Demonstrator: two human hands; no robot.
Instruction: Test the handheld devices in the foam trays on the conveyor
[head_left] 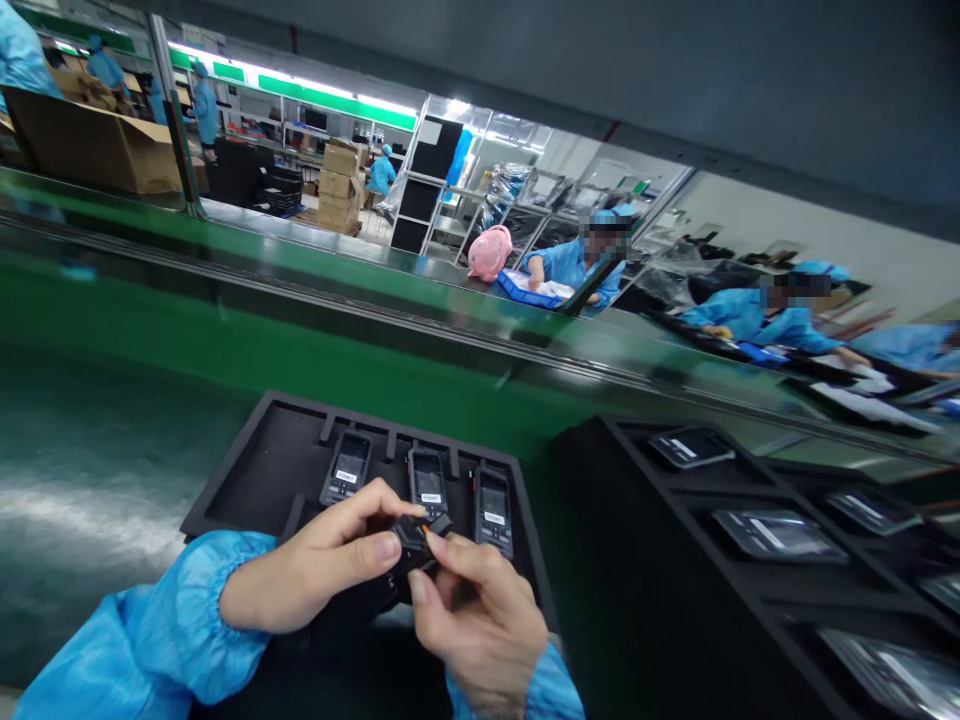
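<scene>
Both my hands meet over a black foam tray [247, 480], holding a small black handheld device [409, 540] with its end turned up and an orange bit showing. My left hand [322, 555] grips its left side, thumb on top. At its right side, the thumb and fingers of my right hand [484, 605] pinch the edge near the orange bit. Fingers cover much of the device. Behind it in the tray lie three similar handhelds with screens and white labels: a left one [347, 468], a middle one [428, 478] and a right one [493, 508].
A taller black foam tray stack [622, 560] stands on the right, with several handhelds in its pockets, one a wrapped-looking unit [780, 533]. Beyond the green bench [97, 400] runs a metal rail [337, 315]. Co-workers in blue sit across it, near a blue bin [525, 290].
</scene>
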